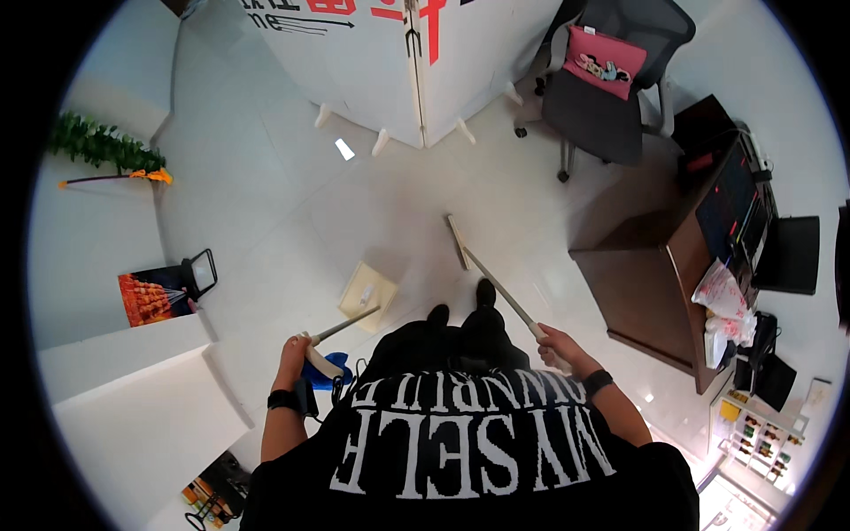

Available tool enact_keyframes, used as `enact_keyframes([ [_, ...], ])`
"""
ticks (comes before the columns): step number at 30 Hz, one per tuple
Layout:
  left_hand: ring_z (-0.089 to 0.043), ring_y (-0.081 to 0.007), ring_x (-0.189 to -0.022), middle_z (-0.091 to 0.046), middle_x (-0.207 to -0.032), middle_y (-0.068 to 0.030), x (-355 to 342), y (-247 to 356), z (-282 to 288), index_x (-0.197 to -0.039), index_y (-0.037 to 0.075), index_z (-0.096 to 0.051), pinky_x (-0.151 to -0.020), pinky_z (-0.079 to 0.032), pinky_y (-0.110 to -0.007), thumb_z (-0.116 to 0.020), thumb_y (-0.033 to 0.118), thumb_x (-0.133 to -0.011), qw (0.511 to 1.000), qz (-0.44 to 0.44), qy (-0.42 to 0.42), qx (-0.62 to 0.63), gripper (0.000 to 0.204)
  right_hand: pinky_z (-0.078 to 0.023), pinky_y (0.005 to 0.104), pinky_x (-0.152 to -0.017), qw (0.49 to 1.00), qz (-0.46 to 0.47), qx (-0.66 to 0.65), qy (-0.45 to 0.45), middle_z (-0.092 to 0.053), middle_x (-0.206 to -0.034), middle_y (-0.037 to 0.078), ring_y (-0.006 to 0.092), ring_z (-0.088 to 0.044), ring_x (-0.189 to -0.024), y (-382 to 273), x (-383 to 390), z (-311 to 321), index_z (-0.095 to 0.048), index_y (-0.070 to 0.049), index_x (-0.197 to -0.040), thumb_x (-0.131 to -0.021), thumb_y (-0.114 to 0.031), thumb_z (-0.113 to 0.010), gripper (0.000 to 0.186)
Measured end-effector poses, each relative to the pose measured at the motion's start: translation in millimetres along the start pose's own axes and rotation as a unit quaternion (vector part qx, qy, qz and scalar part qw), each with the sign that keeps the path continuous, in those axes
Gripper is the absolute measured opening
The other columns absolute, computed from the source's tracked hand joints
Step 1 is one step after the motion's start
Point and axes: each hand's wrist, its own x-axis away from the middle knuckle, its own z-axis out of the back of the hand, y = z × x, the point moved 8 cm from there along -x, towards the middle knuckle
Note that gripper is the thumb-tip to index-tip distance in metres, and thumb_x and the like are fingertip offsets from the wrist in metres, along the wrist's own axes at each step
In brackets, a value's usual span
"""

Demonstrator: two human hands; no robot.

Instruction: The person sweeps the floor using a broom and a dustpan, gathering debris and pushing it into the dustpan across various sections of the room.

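My left hand (296, 354) grips the pale handle of a long-handled dustpan (367, 293), whose cream pan rests on the floor left of my feet with a small light object in it. Something blue (329, 373) shows just behind that hand, partly hidden. My right hand (556, 348) is closed on the handle of a broom (503, 290); its narrow straight head (457, 242) lies on the tiles ahead of my right shoe (485, 295).
A white partition (363, 80) on small feet stands ahead. A wheeled chair (591, 124) with a pink cushion and a dark desk (637, 301) are at right. A plant (115, 142), picture board (150, 301) and white ledge (142, 416) line the left.
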Motion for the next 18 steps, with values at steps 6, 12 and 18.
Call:
enact_keyframes([
  [6, -0.043, -0.0116, -0.059, -0.049, -0.067, -0.0028, 5, 1, -5, -0.075, 0.001, -0.053, -0.053, -0.035, -0.026, -0.050, 0.026, -0.070, 0.996, 0.042, 0.057, 0.046, 0.025, -0.036, 0.0248, -0.039, 0.974, 0.071, 0.193, 0.093, -0.045, -0.059, 0.001, 0.0095, -0.041, -0.043, -94, -8, 18, -0.020, -0.018, -0.134, -0.079, -0.013, -0.049, 0.062],
  [12, -0.045, -0.0140, -0.060, -0.050, -0.068, -0.0040, 19, -26, 6, -0.076, 0.001, -0.055, -0.055, -0.037, -0.029, -0.048, 0.025, -0.071, 0.986, 0.062, 0.132, 0.083, 0.025, -0.039, 0.0273, -0.039, 0.935, 0.153, 0.286, 0.143, -0.046, -0.060, 0.005, 0.0129, -0.043, -0.043, -225, -70, 21, -0.023, -0.012, -0.133, -0.081, -0.018, -0.046, 0.057],
  [18, -0.049, -0.0152, -0.068, -0.052, -0.074, -0.0052, 44, -34, -12, -0.088, -0.002, -0.056, -0.062, -0.040, -0.028, -0.049, 0.032, -0.076, 0.943, 0.154, 0.212, 0.204, 0.037, -0.045, 0.0345, -0.050, 0.836, 0.333, 0.421, 0.114, -0.054, -0.073, 0.017, 0.0259, -0.053, -0.054, -316, -203, 75, -0.023, -0.005, -0.131, -0.080, -0.017, -0.044, 0.056],
])
